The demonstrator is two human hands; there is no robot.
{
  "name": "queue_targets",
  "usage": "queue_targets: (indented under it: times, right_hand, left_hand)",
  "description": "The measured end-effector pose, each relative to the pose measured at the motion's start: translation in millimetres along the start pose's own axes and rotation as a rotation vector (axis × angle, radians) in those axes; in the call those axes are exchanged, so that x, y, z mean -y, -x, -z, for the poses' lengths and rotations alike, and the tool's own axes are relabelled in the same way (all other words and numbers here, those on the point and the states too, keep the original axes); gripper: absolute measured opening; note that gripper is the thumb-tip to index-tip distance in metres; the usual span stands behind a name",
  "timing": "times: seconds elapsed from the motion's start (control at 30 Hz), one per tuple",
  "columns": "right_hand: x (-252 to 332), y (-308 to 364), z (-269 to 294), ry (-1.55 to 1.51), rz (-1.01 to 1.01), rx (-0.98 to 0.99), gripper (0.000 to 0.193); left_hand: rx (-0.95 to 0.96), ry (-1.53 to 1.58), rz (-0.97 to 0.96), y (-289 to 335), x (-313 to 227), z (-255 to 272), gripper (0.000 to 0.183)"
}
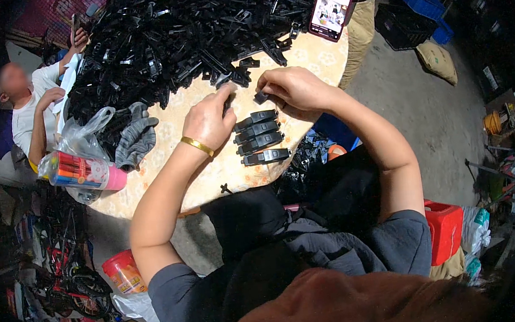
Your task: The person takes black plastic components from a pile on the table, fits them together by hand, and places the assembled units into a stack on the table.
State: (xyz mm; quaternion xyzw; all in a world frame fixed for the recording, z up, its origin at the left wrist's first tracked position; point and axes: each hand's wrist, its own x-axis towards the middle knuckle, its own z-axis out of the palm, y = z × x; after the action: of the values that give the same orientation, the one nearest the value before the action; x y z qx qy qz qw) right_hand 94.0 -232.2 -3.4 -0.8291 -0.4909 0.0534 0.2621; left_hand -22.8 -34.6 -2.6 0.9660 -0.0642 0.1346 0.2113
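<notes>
Table (177, 182) has pale floral cover. Nearest: tiny blk cross-shaped bit (225, 189), by near edge. Left of it, at left edge, pink-ended cylinder (112, 176) lies on its side, long axis approx L-R, pink end to R.

Four blk clips (262, 141) sit toward table's near R edge, in a row running near to far, just beside one another. Long axes approx L-R & nearly parallel; R ends angled slightly away from near edge, most plainly on the farthest. Narrow tabs show at L ends.

Grey glove (136, 135) on L side, w/ clear plastic bag (95, 130) next to it.

L hand (208, 116), gold band (197, 146) at wrist: fingers curled, pointing to far edge; can't tell how closed its grip is or exactly what it has. R hand (293, 88), just beyond the clips: grip pinched, thumb + fingers together on small blk piece (261, 97). Mostly covered, so can't tell its long axis or which way it points.

Farther: big heap of blk plastic parts (193, 39) out to far edge, pieces pointing every which way. Phone (331, 8) at far R edge, long axis near-far, top end leaning R.
</notes>
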Motion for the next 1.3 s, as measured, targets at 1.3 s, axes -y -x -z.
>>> queue_targets:
  times: [1.3]
  right_hand:
    - [4, -14, -10, -0.156, 0.269, -0.038, 0.023]
  left_hand:
    - [-0.013, 0.293, -0.067, -6, 16, -14, 0.019]
